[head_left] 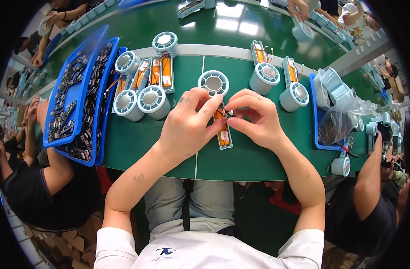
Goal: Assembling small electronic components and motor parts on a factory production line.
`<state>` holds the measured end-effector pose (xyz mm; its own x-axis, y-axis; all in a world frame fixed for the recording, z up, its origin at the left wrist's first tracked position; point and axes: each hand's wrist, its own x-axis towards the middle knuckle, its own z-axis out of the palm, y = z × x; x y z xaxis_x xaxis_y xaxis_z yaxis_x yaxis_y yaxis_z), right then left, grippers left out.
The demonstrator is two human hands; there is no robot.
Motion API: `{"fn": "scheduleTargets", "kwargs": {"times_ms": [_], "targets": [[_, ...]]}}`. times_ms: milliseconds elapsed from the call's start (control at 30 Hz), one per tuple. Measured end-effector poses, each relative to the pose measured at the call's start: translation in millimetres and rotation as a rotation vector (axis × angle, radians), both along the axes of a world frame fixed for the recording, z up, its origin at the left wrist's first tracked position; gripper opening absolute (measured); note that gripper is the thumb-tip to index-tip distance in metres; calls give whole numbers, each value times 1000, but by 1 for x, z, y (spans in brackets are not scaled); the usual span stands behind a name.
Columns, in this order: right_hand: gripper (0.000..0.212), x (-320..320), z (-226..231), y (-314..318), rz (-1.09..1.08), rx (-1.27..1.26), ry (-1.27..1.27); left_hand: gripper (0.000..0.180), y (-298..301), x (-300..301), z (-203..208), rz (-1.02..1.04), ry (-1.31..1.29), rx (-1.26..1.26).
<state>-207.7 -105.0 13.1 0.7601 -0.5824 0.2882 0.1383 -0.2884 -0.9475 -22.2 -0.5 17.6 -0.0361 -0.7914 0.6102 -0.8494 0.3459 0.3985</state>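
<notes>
A light-blue handheld fan lies in front of me, its round head pointing away and its handle open toward me. An orange battery sits in the open handle. My left hand is closed on the handle from the left, thumb and fingertips at its upper part. From the right, my right hand pinches thin wires just beside the handle; the fingertips hide what is at their ends.
Several similar fans with open handles stand at the left, two more at the right. Stacked blue trays of small circuit boards lie far left. A blue bin with plastic bags stands right. Co-workers sit on both sides.
</notes>
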Motion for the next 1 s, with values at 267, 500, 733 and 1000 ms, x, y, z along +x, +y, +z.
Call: {"fn": "scheduleTargets", "kwargs": {"times_ms": [267, 500, 733, 1000], "targets": [[23, 0, -2, -5, -24, -9, -1, 31, -1, 10, -3, -63, -179, -41], [22, 5, -7, -2, -80, 58, -1, 19, -6, 7, -2, 22, 246, 23], [25, 5, -4, 6, -111, -297, 95, 18, -2, 10, -9, 82, 118, -40], [29, 5, -9, 10, -182, -588, 7, 19, 0, 15, 1, 58, -336, -65]]}}
